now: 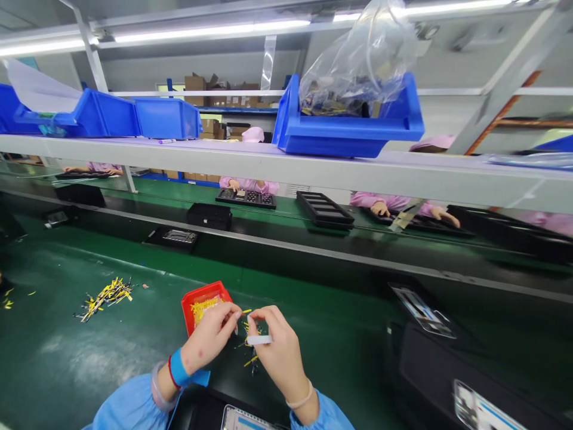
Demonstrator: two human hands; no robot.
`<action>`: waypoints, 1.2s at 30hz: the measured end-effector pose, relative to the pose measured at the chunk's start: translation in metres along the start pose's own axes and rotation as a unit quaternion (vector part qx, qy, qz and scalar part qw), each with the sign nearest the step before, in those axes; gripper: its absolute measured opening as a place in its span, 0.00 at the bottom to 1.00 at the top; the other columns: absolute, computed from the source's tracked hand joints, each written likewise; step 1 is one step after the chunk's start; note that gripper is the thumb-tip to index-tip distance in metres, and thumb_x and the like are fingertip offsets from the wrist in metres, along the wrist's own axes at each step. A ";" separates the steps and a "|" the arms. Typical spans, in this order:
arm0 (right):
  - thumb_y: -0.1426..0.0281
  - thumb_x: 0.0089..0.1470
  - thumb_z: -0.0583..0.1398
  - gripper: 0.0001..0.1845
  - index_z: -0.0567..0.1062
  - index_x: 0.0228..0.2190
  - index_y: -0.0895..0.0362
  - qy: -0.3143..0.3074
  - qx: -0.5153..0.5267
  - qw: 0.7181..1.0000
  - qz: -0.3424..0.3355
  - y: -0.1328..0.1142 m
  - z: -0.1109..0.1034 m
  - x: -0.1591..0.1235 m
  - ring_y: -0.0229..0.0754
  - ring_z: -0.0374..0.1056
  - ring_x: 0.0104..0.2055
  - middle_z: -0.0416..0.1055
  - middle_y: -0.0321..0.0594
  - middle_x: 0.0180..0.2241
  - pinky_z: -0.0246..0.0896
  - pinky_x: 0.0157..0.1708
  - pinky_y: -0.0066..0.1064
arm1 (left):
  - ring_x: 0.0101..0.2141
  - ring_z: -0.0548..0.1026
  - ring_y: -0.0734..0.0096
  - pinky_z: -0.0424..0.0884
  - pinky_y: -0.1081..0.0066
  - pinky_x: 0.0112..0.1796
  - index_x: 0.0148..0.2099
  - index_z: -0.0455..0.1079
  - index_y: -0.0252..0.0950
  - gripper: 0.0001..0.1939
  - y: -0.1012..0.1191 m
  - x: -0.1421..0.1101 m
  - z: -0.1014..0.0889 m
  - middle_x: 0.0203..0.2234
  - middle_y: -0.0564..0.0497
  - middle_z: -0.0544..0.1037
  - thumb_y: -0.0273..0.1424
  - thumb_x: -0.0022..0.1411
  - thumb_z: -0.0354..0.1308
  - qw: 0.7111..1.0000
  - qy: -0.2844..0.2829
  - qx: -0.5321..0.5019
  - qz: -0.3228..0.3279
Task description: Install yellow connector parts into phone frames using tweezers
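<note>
My left hand (210, 337) hovers over a small red tray (191, 301) that holds yellow bits, its fingers pinched together near the tray's right edge. My right hand (276, 349) is beside it, fingers closed round a small white strip (259, 340). A few yellow and black scraps (249, 358) lie on the green mat under both hands. What the left fingers pinch is too small to make out. A blue wrist strap sits on my left wrist.
A heap of yellow-black scraps (105, 295) lies to the left on the green bench (89, 358). Black trays (324, 209) ride the belt beyond. Blue bins (344, 128) stand on the shelf above. Other people's hands (380, 208) work across the line. Dark trays with parts (423, 310) sit at the right.
</note>
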State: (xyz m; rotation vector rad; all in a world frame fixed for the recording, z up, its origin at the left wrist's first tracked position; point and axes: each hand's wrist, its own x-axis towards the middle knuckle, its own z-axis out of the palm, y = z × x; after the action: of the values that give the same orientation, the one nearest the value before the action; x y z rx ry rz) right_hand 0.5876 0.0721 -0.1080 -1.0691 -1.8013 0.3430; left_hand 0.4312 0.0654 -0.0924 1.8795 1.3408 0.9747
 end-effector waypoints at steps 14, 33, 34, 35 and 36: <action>0.72 0.57 0.53 0.12 0.76 0.29 0.57 0.020 -0.002 0.999 -0.033 0.004 0.007 -0.002 0.42 0.71 0.26 0.73 0.42 0.27 0.66 0.26 0.29 | 0.33 0.73 0.65 0.70 0.70 0.37 0.43 0.68 0.37 0.12 -0.008 -0.002 -0.006 0.32 0.48 0.74 0.25 0.67 0.43 0.967 -0.054 0.214 0.128; 0.68 0.48 0.55 0.12 0.78 0.24 0.56 -0.101 0.137 0.975 0.145 0.032 0.069 0.033 0.48 0.71 0.30 0.75 0.42 0.26 0.64 0.32 0.34 | 0.25 0.70 0.70 0.64 0.73 0.29 0.32 0.69 0.35 0.10 -0.034 0.017 -0.062 0.24 0.52 0.73 0.29 0.60 0.47 0.989 0.059 0.134 -0.018; 0.66 0.51 0.54 0.15 0.79 0.25 0.56 -0.102 0.149 0.972 0.150 0.033 0.067 0.032 0.48 0.71 0.31 0.75 0.44 0.26 0.65 0.32 0.35 | 0.26 0.69 0.70 0.64 0.73 0.29 0.31 0.69 0.35 0.09 -0.034 0.018 -0.060 0.24 0.52 0.72 0.28 0.60 0.48 0.990 0.054 0.132 -0.017; 0.64 0.53 0.53 0.17 0.79 0.26 0.57 -0.105 0.161 0.969 0.154 0.034 0.066 0.031 0.48 0.71 0.31 0.76 0.44 0.27 0.65 0.31 0.34 | 0.26 0.69 0.70 0.64 0.73 0.29 0.31 0.69 0.35 0.09 -0.034 0.018 -0.058 0.24 0.52 0.72 0.28 0.59 0.48 0.990 0.050 0.130 -0.015; 0.62 0.54 0.52 0.19 0.79 0.27 0.58 -0.109 0.172 0.966 0.157 0.034 0.064 0.030 0.47 0.71 0.30 0.76 0.45 0.28 0.65 0.30 0.34 | 0.26 0.69 0.70 0.64 0.73 0.29 0.30 0.68 0.35 0.08 -0.033 0.018 -0.056 0.24 0.52 0.72 0.27 0.58 0.48 0.991 0.044 0.128 -0.012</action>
State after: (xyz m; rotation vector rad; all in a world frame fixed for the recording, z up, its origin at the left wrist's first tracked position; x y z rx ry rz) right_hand 0.5469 0.1295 -0.1422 -1.0950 -1.6746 0.9625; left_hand 0.3711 0.0960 -0.0862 2.0206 1.6026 0.9187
